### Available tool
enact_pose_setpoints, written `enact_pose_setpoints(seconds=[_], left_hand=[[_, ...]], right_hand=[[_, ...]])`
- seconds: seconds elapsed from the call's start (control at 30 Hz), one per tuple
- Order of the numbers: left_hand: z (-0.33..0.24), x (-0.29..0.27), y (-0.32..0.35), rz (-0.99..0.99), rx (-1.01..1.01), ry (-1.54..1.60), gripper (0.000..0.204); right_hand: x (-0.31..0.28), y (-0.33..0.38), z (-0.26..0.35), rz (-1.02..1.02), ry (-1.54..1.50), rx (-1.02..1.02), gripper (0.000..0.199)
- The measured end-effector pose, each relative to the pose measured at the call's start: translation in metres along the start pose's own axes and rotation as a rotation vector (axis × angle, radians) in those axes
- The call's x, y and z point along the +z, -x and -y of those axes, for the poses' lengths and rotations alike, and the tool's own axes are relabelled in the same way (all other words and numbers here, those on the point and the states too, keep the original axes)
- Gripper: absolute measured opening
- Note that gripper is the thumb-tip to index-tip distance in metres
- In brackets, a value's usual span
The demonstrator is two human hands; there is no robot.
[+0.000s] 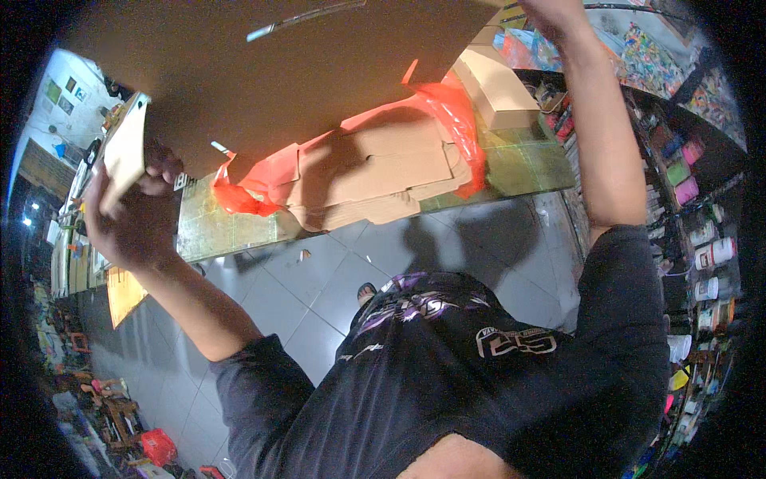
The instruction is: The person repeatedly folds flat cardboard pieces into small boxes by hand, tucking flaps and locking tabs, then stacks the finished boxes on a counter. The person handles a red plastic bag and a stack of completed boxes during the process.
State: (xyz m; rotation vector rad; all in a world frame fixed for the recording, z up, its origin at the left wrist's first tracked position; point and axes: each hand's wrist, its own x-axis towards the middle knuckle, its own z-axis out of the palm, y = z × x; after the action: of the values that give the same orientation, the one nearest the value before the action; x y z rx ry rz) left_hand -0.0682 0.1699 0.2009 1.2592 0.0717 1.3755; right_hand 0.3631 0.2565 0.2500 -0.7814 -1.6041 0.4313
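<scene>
A large brown cardboard box (319, 72) is raised in front of me, tilted, with strips of tape on its broad face. My left hand (132, 211) is closed around its left side, by a pale flap. At the box's far right corner, my right hand (554, 17) grips the edge; its fingertips are cut off by the picture's upper rim. Below the box, flattened cardboard (371, 172) lies on the table, partly in shadow. Around that cardboard is a red plastic bag (459, 120), bunched at both ends.
The table carries a green cutting mat (519, 160) and another cardboard box (499, 88) at the back right. Shelves with jars (714, 254) line my right side. A red bag (158, 447) and clutter sit at lower left. Grey tiles (279, 303) cover the floor.
</scene>
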Motion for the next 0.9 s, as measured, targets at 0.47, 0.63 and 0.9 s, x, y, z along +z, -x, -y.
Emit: enact_pose_setpoints(seconds=[0.47,0.63,0.9], left_hand=[[0.107,0.039,0.174,-0.93,-0.338,-0.322,0.039],[0.083,0.115,0.169,-0.732,-0.264,-0.136,0.038],[0.091,0.152,0.217,-1.004,0.111,-0.676,0.037]], right_hand=[[-0.039,0.196,-0.009,0.492,-0.265,0.095,0.016],[-0.059,0.214,0.005,0.556,-0.452,0.086,0.023],[-0.074,0.223,-0.01,0.462,-0.665,-0.354,0.027]])
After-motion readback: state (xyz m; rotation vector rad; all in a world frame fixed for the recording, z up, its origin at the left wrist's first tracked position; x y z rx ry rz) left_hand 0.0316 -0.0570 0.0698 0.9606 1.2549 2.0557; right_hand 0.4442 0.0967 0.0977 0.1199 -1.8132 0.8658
